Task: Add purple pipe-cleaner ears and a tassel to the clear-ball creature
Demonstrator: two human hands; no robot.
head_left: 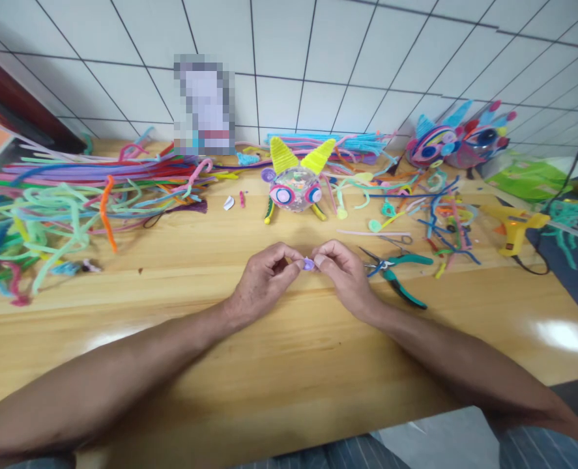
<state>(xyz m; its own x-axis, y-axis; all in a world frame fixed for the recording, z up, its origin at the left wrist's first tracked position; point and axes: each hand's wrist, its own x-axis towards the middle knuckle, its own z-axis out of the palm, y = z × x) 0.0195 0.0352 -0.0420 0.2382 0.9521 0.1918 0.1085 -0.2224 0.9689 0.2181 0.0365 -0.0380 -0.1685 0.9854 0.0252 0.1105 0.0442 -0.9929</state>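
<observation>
Between my fingertips is a small coil of purple pipe cleaner [309, 264], held above the middle of the table. My left hand [268, 277] pinches its left side, and my right hand [341, 270] pinches the right side. Just behind them stands a clear craft figure [296, 189] with yellow pipe-cleaner ears, pink and blue ringed eyes and short legs; one purple coil sits at its left ear. Close to my right hand lie green-handled pliers [401, 262], partly opened, and small scissors [400, 240].
Piles of colourful pipe cleaners [49, 208] cover the left side, with shorter pieces [445, 221] scattered at right. A yellow glue gun [513, 228] with a cord stands at far right. Two finished-looking craft figures [435, 143] sit near the tiled wall [289, 104].
</observation>
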